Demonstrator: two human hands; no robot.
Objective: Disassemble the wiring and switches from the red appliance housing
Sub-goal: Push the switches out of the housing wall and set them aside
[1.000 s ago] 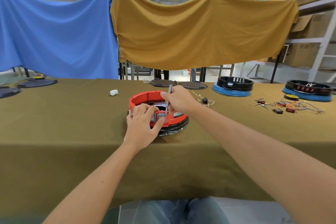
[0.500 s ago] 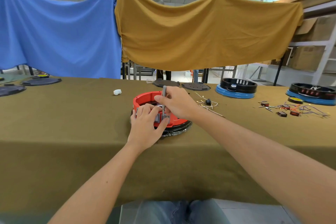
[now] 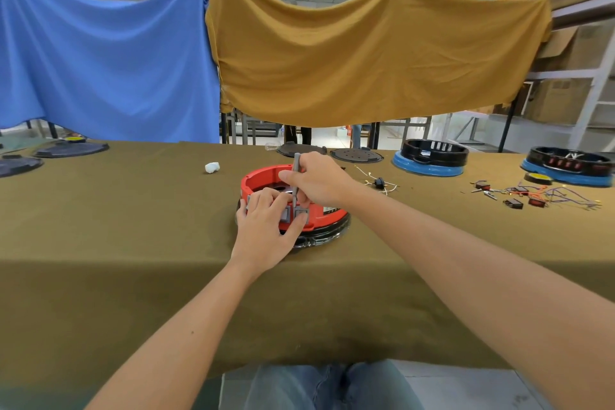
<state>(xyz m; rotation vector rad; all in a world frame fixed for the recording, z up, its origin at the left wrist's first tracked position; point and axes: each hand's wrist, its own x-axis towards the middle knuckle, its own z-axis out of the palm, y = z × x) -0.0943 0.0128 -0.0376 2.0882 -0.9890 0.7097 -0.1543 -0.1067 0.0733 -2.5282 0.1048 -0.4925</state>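
Red housing [image 3: 263, 178] sits centre of olive table [image 3: 133, 226], on black base. Left hand [image 3: 266, 225] curls over near rim, fingers gripping housing beside grey switches [image 3: 301, 211]. Right hand [image 3: 316, 180] pinches grey tool [image 3: 296, 176] upright, tip down at switches. Loose wires and switches [image 3: 532, 195] lie at 3 o'clock of housing, well apart. White wad [image 3: 212, 167] at 10 o'clock.

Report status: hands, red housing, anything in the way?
Left hand grips the red housing at its near rim. Right hand holds a grey tool upright, tip at the switches. Nothing in the way.
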